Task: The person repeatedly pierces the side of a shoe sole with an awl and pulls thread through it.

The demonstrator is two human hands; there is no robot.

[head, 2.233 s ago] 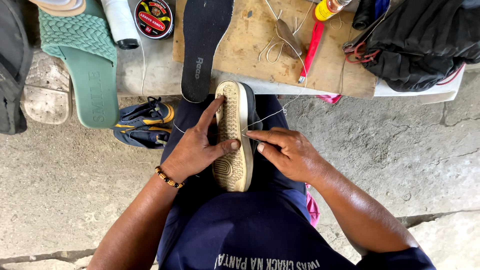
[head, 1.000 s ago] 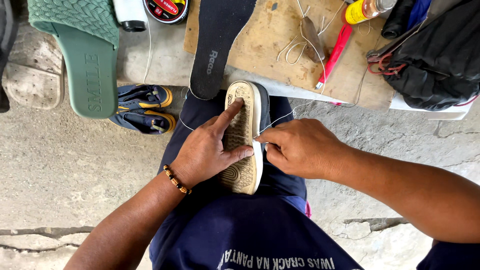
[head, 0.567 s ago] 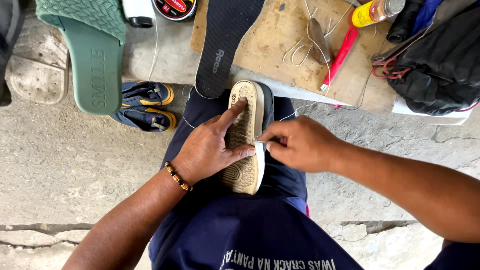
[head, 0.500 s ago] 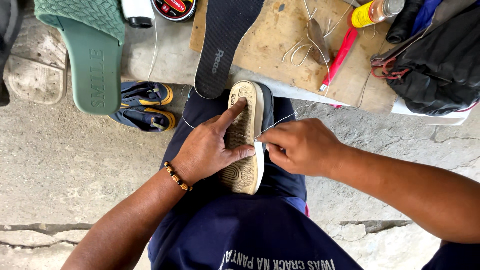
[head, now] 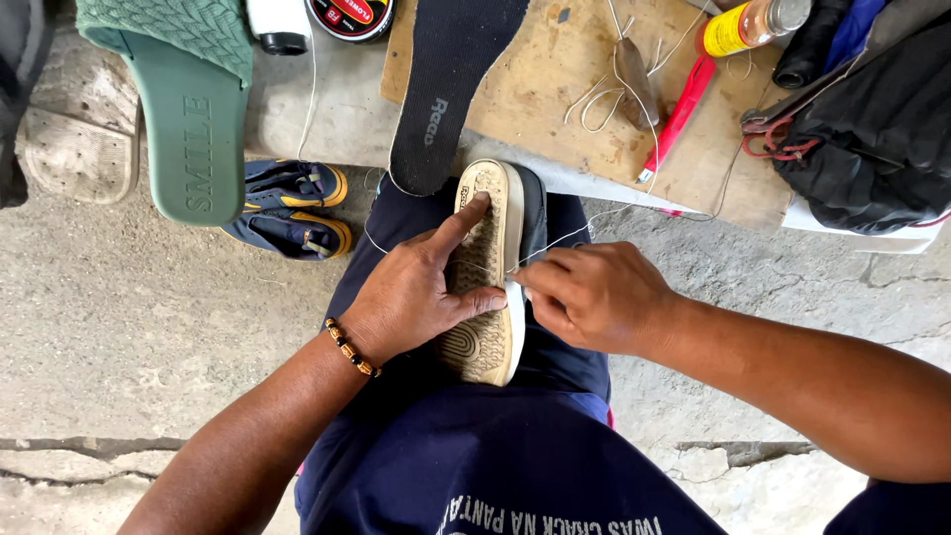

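Taking the shoe (head: 487,272) on the person's lap as the landmark: far to its left lies one green slide sandal (head: 183,119), sole down, and nearer, one small navy-and-yellow sandal (head: 292,206), both set aside on the concrete. The left hand (head: 411,297) lies flat on the shoe's tan sole, fingers spread rather than closed into a grip, apparently to pin it steady, sole up. One black insole (head: 451,89) rests just beyond the shoe's toe. To the shoe's right, the right hand (head: 594,295) is pinched at the sole's edge, its grip closed on a white thread (head: 570,236) drawn taut. Further right, a wooden board (head: 555,99) carries one red-handled tool (head: 679,117); one black bag (head: 872,149) lies beyond.
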